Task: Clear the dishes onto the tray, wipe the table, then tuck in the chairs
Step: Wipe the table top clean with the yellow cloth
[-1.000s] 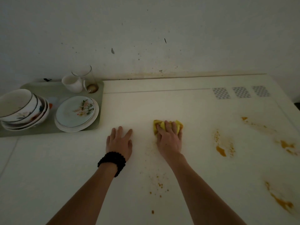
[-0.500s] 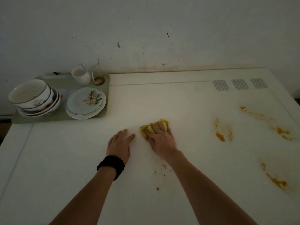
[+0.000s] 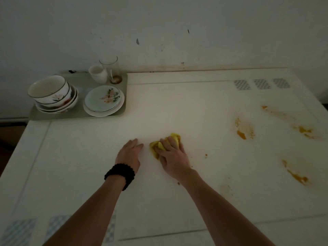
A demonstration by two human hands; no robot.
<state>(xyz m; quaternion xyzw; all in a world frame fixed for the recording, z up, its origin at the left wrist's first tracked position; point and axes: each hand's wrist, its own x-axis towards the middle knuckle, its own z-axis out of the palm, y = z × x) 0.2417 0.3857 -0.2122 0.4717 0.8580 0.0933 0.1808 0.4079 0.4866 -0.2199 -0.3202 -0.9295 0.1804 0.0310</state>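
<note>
Several stains (image 3: 244, 130) remain right of the cloth (image 3: 164, 143), which has been dragged leftward and is pressed under the right hand (image 3: 173, 157); left hand (image 3: 128, 153) lies flat, holding nothing. Wiping is unfinished.

No readable text, label, brand, number or sign shows anywhere.

Dim, murky picture, brightest mid-table, dark toward the corners, soft and slightly blurred.
</note>
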